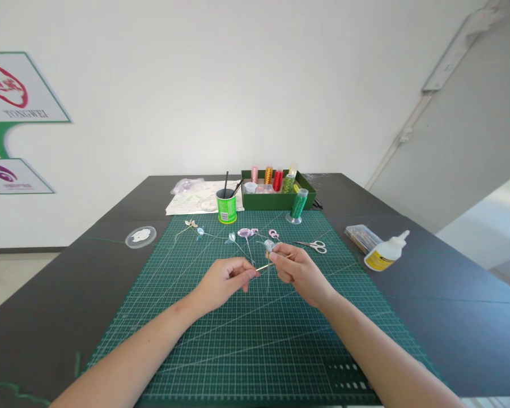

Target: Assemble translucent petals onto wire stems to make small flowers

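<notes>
Over the green cutting mat (238,351), my left hand (229,279) is closed, its thumb and finger pinching one end of a thin gold-coloured stick (263,267). My right hand (296,270) is also closed and grips a small pale blue flower (268,245) where it meets the stick. Thin strands hang down below the flower. Just beyond my hands lie a blue petal piece on a wire (231,238), a mauve flower piece (245,233) and a pink looped piece (273,233). Whether the flower is fixed to the stick I cannot tell.
A green box (263,201) of thread spools stands at the back, near a green spool (298,205) and a green tin (226,209) holding dark sticks. Scissors (318,246), a glue bottle (386,253) and a clear case (363,238) are right; a round dish (141,237) is left.
</notes>
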Tool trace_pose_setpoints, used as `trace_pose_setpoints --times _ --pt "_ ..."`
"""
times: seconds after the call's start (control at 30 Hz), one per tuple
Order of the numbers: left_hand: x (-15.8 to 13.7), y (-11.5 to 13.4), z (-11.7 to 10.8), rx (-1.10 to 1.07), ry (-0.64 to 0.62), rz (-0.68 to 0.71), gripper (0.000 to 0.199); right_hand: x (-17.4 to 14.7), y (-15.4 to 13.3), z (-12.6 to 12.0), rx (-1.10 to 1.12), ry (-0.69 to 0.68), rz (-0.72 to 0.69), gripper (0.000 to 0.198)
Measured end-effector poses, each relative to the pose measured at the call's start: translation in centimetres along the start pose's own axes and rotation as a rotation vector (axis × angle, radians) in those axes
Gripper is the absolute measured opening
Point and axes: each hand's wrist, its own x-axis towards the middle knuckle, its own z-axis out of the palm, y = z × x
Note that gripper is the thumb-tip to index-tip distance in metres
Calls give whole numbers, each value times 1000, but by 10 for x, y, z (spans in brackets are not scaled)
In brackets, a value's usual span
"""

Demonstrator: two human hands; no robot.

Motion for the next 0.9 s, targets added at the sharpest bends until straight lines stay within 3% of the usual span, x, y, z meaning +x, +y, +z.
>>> trace_pose_setpoints --times 0.47,0.53,0.63,0.73,0.8,0.9 --pt "10 -21 -15 -185 19 5 37 3 -11 -8 49 101 -56 34" --pt "11 -23 -18 -135 36 5 41 3 -11 -9 42 109 -59 33" --pt "11 -25 -20 85 160 -2 49 3 -9 -9 -19 92 -60 32" --pt "10 -21 -18 171 269 12 40 1 -6 -6 -101 47 -47 30" --pt "8 -18 -11 66 229 41 30 -1 -3 0 -131 9 -24 30" --pt "3 -12 3 -246 61 37 31 -5 0 9 -143 -61 3 31"
